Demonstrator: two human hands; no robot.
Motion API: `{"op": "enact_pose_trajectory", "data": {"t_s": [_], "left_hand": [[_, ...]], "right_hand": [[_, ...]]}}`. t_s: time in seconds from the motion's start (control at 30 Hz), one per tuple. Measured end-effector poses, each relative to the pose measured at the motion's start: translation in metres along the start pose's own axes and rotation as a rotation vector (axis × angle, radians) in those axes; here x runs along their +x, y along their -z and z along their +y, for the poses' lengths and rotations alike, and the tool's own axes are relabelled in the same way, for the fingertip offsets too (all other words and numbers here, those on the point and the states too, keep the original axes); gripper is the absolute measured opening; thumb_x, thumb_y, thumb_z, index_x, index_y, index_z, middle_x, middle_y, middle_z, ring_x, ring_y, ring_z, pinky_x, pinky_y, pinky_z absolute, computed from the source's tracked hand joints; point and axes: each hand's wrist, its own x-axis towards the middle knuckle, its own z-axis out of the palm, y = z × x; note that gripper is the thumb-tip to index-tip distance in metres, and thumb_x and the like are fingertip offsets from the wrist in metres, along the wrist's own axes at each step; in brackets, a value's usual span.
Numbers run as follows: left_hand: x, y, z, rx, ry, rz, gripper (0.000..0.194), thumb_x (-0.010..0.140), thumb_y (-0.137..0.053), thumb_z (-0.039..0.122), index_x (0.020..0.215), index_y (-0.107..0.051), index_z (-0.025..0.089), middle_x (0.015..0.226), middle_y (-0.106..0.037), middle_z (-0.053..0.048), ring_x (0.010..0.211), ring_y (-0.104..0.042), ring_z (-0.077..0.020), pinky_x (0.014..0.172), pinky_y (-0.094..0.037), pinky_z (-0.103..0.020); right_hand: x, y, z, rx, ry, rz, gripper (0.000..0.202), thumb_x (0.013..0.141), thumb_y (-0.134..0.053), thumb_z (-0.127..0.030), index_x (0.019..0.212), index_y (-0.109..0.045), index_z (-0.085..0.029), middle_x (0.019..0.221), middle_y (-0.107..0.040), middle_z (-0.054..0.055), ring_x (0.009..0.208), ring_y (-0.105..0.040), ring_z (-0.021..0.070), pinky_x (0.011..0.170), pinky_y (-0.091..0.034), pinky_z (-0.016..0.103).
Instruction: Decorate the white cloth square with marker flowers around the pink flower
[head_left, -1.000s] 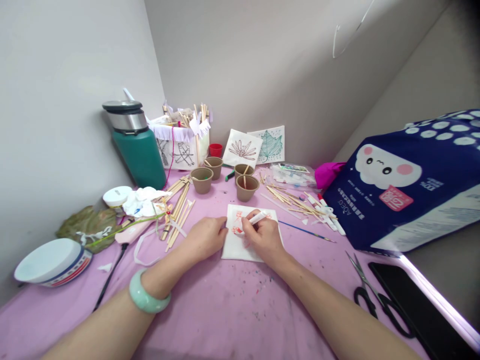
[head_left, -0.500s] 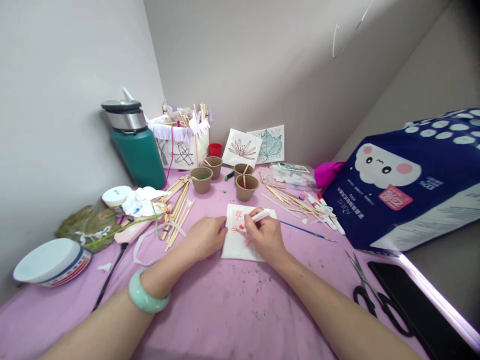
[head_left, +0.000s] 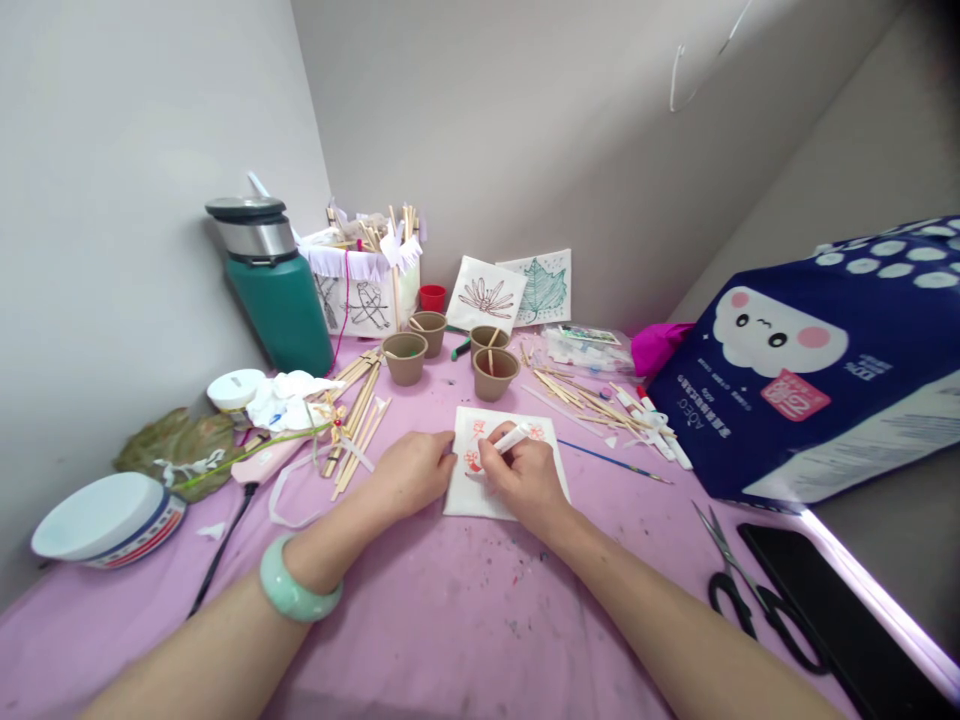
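Note:
A white square sheet (head_left: 469,500) with small red flower drawings lies on the pink tablecloth (head_left: 450,620). My right hand (head_left: 525,480) is closed around a white marker (head_left: 514,437), its red end down by the drawings on the left part of the sheet. At the sheet's left edge rests my left hand (head_left: 420,472), fingers closed together with the thumb on the edge, pinching it. A green bangle (head_left: 296,585) circles my left wrist.
Brown pots (head_left: 495,376) with sticks stand behind the sheet. Wooden sticks (head_left: 360,425), a green bottle (head_left: 277,310) and a bowl (head_left: 105,520) are on the left. Scissors (head_left: 739,580), a black phone (head_left: 832,610) and a large blue package (head_left: 757,400) are on the right.
My right hand has shifted slightly with the marker, now tilted more upright and lower on the sheet. More red drawing shows at the sheet's upper right. My left hand has stayed put.

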Motion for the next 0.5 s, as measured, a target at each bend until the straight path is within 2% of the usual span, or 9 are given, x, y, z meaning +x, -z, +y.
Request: {"op": "enact_pose_trajectory", "data": {"t_s": [0.1,0.2,0.4,0.5], "left_hand": [[0.0,0.0003,0.0001,0.002,-0.004,0.003,0.028,0.085,-0.041,0.025,0.1,-0.064,0.022,0.095,-0.072,-0.009,0.087,-0.066,-0.0246,0.068,-0.041,-0.03],[-0.0001,0.0005,0.0001,0.0,-0.005,0.003,0.028,0.086,-0.041,0.025,0.101,-0.064,0.022,0.095,-0.072,-0.008,0.087,-0.066,-0.0243,0.067,-0.04,-0.029],[-0.0001,0.0003,0.0,-0.009,-0.008,0.004,0.031,0.085,-0.041,0.024,0.108,-0.062,0.024,0.096,-0.072,-0.007,0.089,-0.066,-0.0243,0.068,-0.041,-0.03],[0.0002,0.0006,0.0001,-0.011,-0.005,0.001,0.029,0.085,-0.041,0.024,0.104,-0.063,0.023,0.097,-0.072,-0.008,0.09,-0.066,-0.0243,0.07,-0.042,-0.03]], "right_hand": [[0.0013,0.0014,-0.0001,0.072,-0.04,0.068,0.023,0.084,-0.05,-0.035,0.066,-0.052,-0.02,0.055,-0.056,-0.003,0.047,-0.053,0.0118,0.048,-0.037,0.021],[0.0044,0.0042,0.0035,0.041,-0.043,0.137,0.025,0.084,-0.051,-0.036,0.065,-0.052,-0.02,0.054,-0.056,-0.002,0.048,-0.053,0.0121,0.051,-0.037,0.022],[0.0056,0.0042,0.007,-0.058,0.006,0.111,0.025,0.084,-0.049,-0.033,0.064,-0.052,-0.02,0.055,-0.06,-0.001,0.049,-0.055,0.0123,0.051,-0.036,0.022],[0.0053,0.0032,0.0076,-0.102,0.033,0.102,0.025,0.085,-0.048,-0.033,0.064,-0.052,-0.02,0.056,-0.06,-0.001,0.05,-0.056,0.0127,0.052,-0.036,0.022]]}}
